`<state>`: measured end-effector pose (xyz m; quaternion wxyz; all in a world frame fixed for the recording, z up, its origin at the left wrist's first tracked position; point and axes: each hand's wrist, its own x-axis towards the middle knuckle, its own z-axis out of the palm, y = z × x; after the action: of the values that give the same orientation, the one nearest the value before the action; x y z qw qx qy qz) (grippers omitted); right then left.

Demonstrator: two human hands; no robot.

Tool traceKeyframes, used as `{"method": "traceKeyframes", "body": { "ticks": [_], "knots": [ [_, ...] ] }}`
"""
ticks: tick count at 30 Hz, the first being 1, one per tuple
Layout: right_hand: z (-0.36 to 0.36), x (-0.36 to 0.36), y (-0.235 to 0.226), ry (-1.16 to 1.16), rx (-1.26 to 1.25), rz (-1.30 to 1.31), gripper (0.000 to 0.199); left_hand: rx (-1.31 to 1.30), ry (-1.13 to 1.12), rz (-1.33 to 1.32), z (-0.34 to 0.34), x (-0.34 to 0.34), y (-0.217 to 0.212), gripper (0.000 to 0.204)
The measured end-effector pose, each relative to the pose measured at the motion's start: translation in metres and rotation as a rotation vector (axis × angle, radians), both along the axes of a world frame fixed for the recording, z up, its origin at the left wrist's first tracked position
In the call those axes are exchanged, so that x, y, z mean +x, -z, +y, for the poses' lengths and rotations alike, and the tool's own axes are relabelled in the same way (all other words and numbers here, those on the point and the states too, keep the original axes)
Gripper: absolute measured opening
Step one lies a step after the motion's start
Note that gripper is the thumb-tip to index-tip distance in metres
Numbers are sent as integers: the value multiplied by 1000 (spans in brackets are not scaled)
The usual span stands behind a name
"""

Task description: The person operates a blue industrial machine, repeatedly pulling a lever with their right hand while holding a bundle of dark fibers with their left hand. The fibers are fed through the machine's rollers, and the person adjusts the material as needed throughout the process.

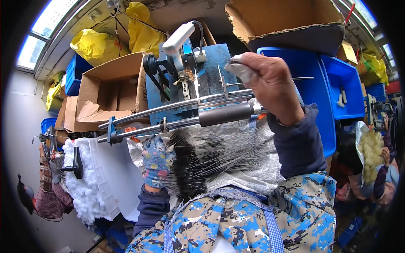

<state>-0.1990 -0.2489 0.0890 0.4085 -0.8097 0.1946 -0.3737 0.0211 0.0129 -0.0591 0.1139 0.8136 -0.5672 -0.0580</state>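
My left hand, in a pale blue flowered glove, is closed beside the dark bristled end of a heap of thin wire brushes. What its fingers hold, if anything, is hidden. The brushes lie across a silvery sheet over my lap, bristles to the left and bare wire stems to the right. My right hand is raised over the right side of a blue-based machine. Whitish wrapping covers its fingertips, which are pressed together; I cannot make out anything between them. Below it run metal rods with a dark grey roller.
An open cardboard box stands left of the machine, with a larger carton behind. Blue bins flank the right side. White fluffy material lies at left by a white tray. Other people work at both sides.
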Motion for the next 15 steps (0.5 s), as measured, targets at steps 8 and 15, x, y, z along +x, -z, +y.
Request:
{"method": "traceKeyframes", "body": {
  "ticks": [8, 15],
  "knots": [
    [-32, 83, 85, 223, -590, 765, 14, 71, 83, 133, 1, 4, 21, 49],
    [-35, 90, 105, 236, -555, 821, 15, -194, 171, 123, -1, -6, -7, 26]
  ]
}}
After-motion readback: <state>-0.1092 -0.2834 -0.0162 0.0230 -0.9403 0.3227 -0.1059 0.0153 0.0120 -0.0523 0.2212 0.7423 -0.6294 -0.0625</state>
